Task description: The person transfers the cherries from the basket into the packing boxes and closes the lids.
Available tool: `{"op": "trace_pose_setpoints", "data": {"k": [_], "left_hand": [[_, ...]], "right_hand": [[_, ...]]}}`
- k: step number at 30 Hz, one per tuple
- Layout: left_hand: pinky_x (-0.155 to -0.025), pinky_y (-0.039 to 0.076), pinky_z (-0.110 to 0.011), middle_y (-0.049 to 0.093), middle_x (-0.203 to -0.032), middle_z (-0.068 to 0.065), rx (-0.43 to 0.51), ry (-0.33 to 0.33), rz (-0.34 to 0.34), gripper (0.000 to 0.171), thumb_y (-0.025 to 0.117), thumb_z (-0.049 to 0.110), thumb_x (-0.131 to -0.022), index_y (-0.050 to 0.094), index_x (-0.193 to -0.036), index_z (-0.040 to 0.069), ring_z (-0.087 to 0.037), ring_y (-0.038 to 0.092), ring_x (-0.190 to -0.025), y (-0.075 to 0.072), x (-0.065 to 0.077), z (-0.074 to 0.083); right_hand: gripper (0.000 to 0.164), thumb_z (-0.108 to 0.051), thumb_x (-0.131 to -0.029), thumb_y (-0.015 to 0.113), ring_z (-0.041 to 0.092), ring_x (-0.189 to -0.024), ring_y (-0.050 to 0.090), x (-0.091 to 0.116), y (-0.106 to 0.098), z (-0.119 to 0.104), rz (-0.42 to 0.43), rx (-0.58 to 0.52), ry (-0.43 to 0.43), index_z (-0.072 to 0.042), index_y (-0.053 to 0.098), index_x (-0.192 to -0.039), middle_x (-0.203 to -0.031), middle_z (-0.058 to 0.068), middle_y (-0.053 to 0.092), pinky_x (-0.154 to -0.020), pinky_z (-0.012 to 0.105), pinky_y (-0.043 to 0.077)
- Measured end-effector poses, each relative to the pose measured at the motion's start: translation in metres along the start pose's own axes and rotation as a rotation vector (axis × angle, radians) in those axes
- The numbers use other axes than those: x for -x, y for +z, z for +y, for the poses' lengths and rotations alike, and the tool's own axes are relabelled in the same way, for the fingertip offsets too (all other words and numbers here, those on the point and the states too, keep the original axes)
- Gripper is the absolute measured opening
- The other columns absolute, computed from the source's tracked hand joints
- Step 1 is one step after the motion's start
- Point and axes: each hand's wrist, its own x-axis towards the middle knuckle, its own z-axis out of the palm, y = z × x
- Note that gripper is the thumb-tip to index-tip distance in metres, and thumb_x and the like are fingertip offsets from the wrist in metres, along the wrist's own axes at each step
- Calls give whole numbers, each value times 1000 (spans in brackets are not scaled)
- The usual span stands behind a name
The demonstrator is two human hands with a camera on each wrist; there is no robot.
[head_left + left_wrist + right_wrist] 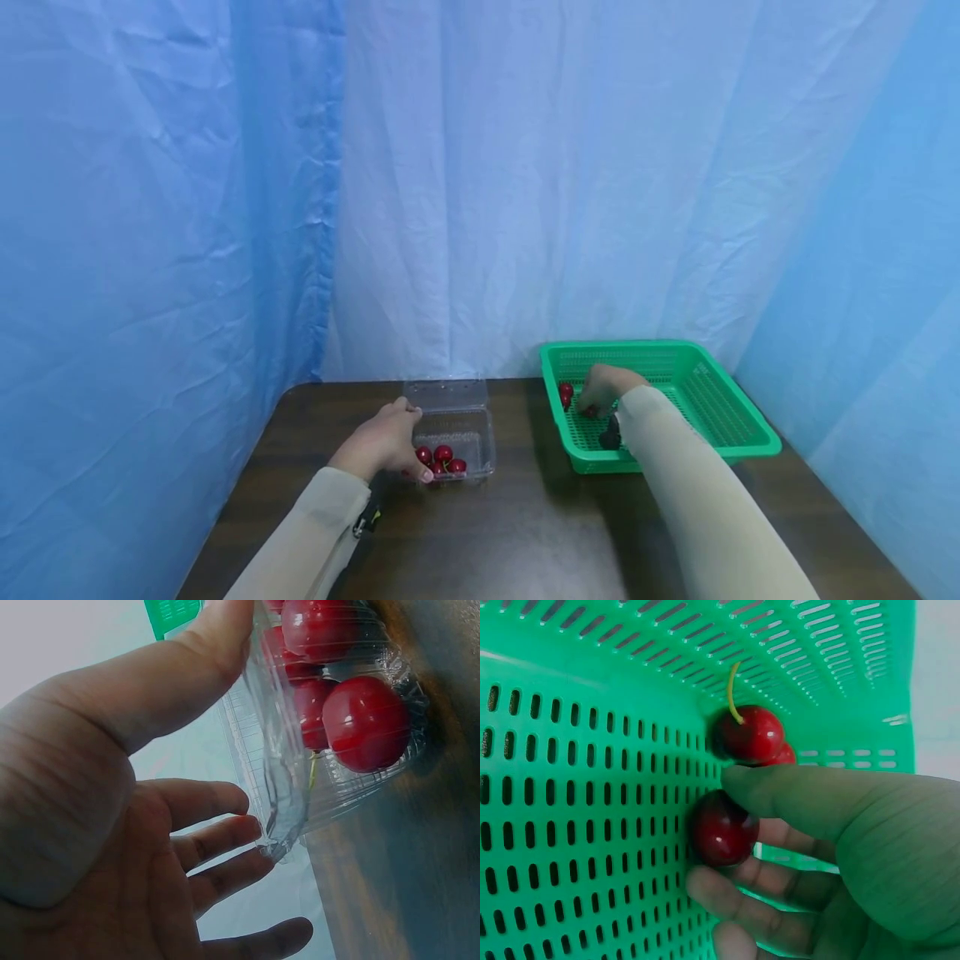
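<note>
On the left, a clear plastic clamshell box [480, 446] stands with its lid [446, 393] raised at the back. Several red cherries [367, 724] lie toward its front. My left hand [382, 442] rests at the box's left side, thumb at the front and the other fingers [225, 836] stretched out to the rim. Inside the green basket [750, 433], my right hand [606, 387] reaches down at the left end. Its thumb and fingers pinch a dark red cherry [724, 829] close to the basket floor. Another cherry [754, 735], with a green stem, lies just beyond the thumb, partly covering one more.
Both containers stand on a dark wooden table [510, 533], the basket to the right of the box. Its raised, slotted wall [532, 727] surrounds the right hand. Blue-white curtains [525, 192] hang behind the table and along both sides.
</note>
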Motion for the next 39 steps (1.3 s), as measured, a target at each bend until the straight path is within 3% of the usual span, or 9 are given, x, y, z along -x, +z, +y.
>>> {"op": "trace_pose_setpoints", "data": {"k": [8,13,17,20,23,28,31,34,39], "left_hand": [[-115,59,-69,52,-168,-20,-35,32,-15,115,110,42,-72,55,-168,9,-45,54,-155,0,-2,-2],[-114,59,-70,51,-169,-20,-37,27,-16,117,110,42,-72,54,-169,9,-47,53,-155,-1,0,0],[-114,59,-70,51,-170,-19,-21,10,-16,118,111,42,-70,54,-169,11,-46,54,-155,1,-2,-1],[-114,58,-71,50,-172,-18,-18,8,-18,122,111,47,-68,53,-170,14,-47,53,-156,8,-13,-9],[-112,59,-72,49,-172,-17,-25,35,-6,127,109,57,-65,52,-171,18,-48,52,-156,21,-31,-25],[-114,58,-72,48,-173,-19,-18,11,-17,121,110,46,-69,52,-170,14,-49,51,-157,7,-10,-10],[-113,59,-71,49,-172,-20,-16,20,-10,117,110,41,-72,53,-169,11,-49,52,-156,3,-3,-6],[-114,59,-71,49,-172,-19,-7,14,-10,117,110,41,-72,53,-170,12,-48,52,-156,2,-1,-4],[-114,60,-69,50,-172,-18,3,13,-6,117,110,41,-71,53,-170,13,-47,55,-154,0,1,-3]], "right_hand": [[48,-14,-107,75,21,-77,73,1,-5,-1,-10,-21,8,-20,49,-68,-62,-6,47,-65,30,56],[36,-15,-105,77,30,-90,82,-1,-12,-2,33,-43,40,-15,63,-72,-83,11,76,-62,33,62],[27,-14,-106,74,31,-85,80,6,-22,-12,96,-64,3,-11,71,-79,-96,18,81,-63,36,64],[39,-10,-106,66,20,-61,56,14,-30,-24,133,-75,-42,-16,60,-68,-70,7,64,-57,33,53],[48,-5,-103,59,14,-57,25,24,-35,-39,170,-43,-75,-21,41,-62,-60,-4,33,-55,31,35],[42,2,-92,56,16,-65,12,39,-32,-65,272,68,-136,-21,31,-68,-67,-5,16,-59,33,21],[36,1,-94,61,17,-65,16,48,-27,-82,320,100,-161,-17,38,-72,-68,-3,21,-60,33,26],[21,-4,-101,68,15,-61,36,53,-18,-99,352,122,-203,-11,58,-84,-70,-2,45,-62,33,44],[5,-10,-106,75,17,-80,70,59,8,-125,371,145,-357,-8,80,-107,-101,6,78,-81,39,66]]}}
